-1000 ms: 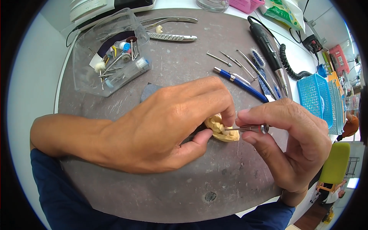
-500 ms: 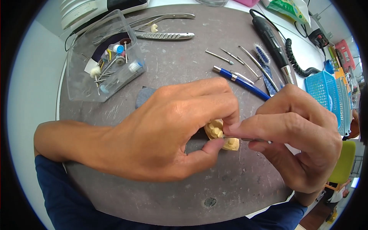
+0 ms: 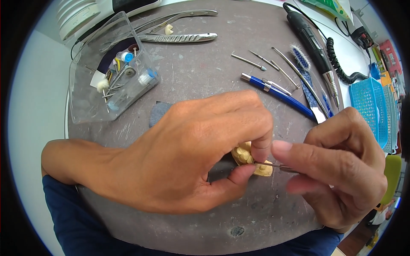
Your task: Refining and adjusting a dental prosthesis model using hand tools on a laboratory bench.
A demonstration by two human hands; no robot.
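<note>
My left hand (image 3: 188, 153) curves over a yellow plaster dental cast (image 3: 263, 169) low above the grey mat. Its thumb and forefinger bend in on the cast, hiding much of it. On the visible part, sculpted tooth shapes show. From the right, my right hand (image 3: 341, 166) holds a thin metal bur-like tool (image 3: 287, 169) between its fingers. The tool's narrow tip reaches the cast, right by my left thumb and fingertip. Whether the tip touches the cast or the fingers I cannot tell.
A clear plastic box (image 3: 128, 91) of burs and small bottles lies at left. Metal pliers-like tools (image 3: 183, 38) lie behind. A blue mechanical pencil (image 3: 282, 99), small burs, a brush (image 3: 300, 57) and a black handpiece (image 3: 309, 42) lie at right, near a blue basket (image 3: 371, 111).
My right forefinger and thumb have spread apart a little, and more of the tool's thicker shank shows. The whole view has shifted slightly; my left hand keeps its grip.
</note>
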